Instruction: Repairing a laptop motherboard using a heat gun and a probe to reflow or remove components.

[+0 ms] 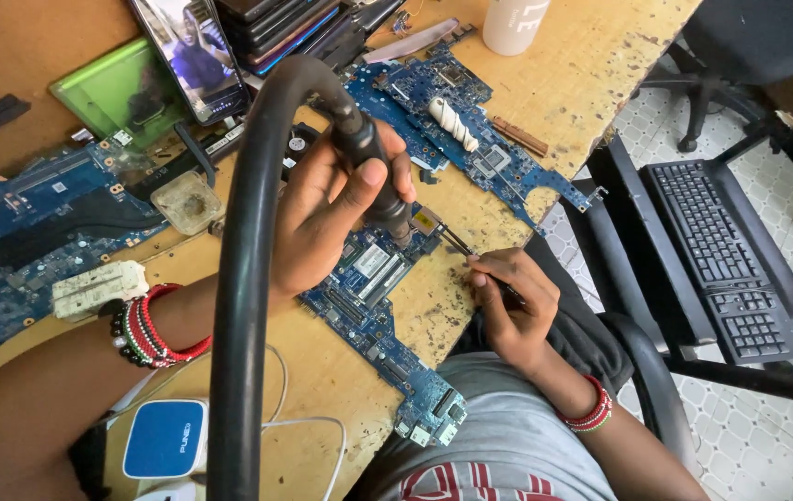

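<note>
Left grip (327, 218) clenched around the black handle of a hot-air rework wand (373, 167), thumb pressed along the barrel, nozzle aimed down at a blue laptop motherboard (373, 306). Right grip (508, 311) pinched shut on slim dark tweezers (457, 243), tips touching the board's upper edge just beside the nozzle. Thick black hose (239, 278) looping from the wand's back end up and then down across the left forearm. Red, white and black beaded bracelets (146, 329) on the left wrist; a red-and-white band (591, 413) on the right. Motherboard lying diagonally on the scarred wooden worktop (591, 65), its lower end overhanging the near edge above a grey-shirted lap. Second blue circuit board (452, 121) just beyond the wand, a white ribbed part resting on it. Third board (25, 232) at far left, a white connector block (95, 288) on its lower edge. Propped phone (192, 60) with lit screen near the top, beside a green case (109, 93) and stacked devices. White-and-blue charger (166, 438) at lower left. Black keyboard (721, 255) on a frame off to the right, well apart from the worktop.
</note>
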